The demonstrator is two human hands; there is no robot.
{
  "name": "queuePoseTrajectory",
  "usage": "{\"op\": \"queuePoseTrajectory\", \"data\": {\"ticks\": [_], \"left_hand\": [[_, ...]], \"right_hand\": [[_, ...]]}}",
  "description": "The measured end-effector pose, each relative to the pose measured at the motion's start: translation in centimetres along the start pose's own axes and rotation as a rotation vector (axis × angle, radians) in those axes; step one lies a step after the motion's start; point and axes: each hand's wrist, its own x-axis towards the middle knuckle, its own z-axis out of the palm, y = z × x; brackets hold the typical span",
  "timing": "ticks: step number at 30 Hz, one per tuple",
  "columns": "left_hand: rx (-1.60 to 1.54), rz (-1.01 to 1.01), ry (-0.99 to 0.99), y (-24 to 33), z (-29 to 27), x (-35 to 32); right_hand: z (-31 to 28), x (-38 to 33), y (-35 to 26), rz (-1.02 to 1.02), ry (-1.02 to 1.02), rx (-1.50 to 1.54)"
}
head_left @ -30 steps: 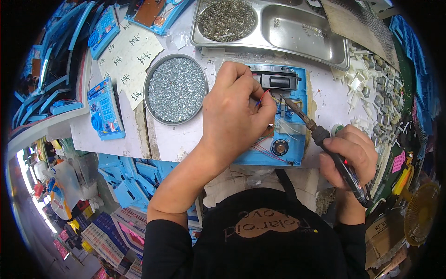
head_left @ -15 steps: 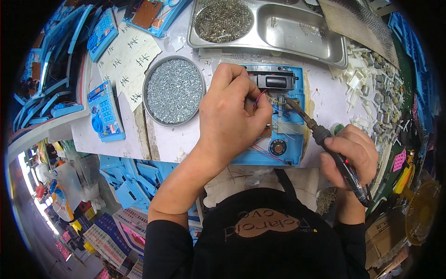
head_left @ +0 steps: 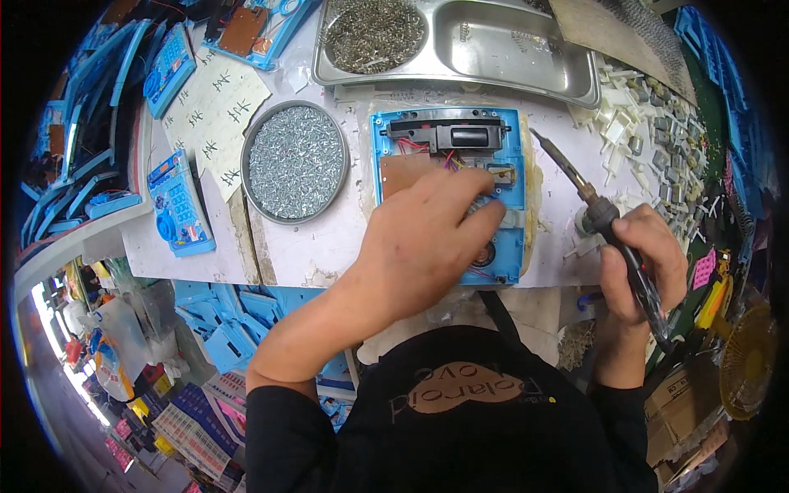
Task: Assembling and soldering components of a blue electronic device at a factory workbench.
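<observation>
Two hands are at work over the open blue housing (head_left: 448,193), which lies face down at the middle of the worktop (head_left: 329,246), its brown circuit board and black top module exposed.

Working from the left: a finished blue calculator-like unit (head_left: 179,212) lies at the worktop edge, beside paper slips (head_left: 215,115). Next comes the round tin of screws (head_left: 296,162), just left of the housing. Behind it sits a steel tray (head_left: 526,57), one compartment filled with small metal parts.

Our left hand (head_left: 427,246) rests on the lower half of the housing, fingers curled down onto the board area; we cannot tell whether they pinch a wire or simply press. Our right hand (head_left: 641,267) is closed around the handle of the soldering iron (head_left: 596,214), its tip raised clear of the housing, to its upper right.

Hazards, in our judgement: the hot tip could touch the left fingers or the red and blue wires if it comes in while the hand covers the joint. The plastic wall could also melt on contact. The left hand blocks our view of the lower board. White plastic parts (head_left: 633,135) crowd the right side and limit where the iron can be set down.
</observation>
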Motion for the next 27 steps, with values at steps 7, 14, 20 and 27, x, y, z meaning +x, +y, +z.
{"op": "queuePoseTrajectory", "data": {"ticks": [7, 14, 20, 27], "left_hand": [[-0.472, -0.394, -0.052, -0.3, -0.7, 0.0], [-0.551, -0.528, 0.042, -0.2, -0.2, -0.1], [-0.507, -0.498, 0.004, -0.4, -0.5, 0.1], [-0.541, -0.448, 0.069, -0.5, -0.2, 0.0]], "right_hand": [[3.5, -1.0, -1.1, 0.306, 0.122, 0.164], [8.5, 1.1, -0.8, 0.299, 0.059, 0.263], [8.7, 1.1, -0.6, 0.262, 0.065, 0.288], [8.1, 0.6, -0.8, 0.103, 0.061, 0.031]]}}
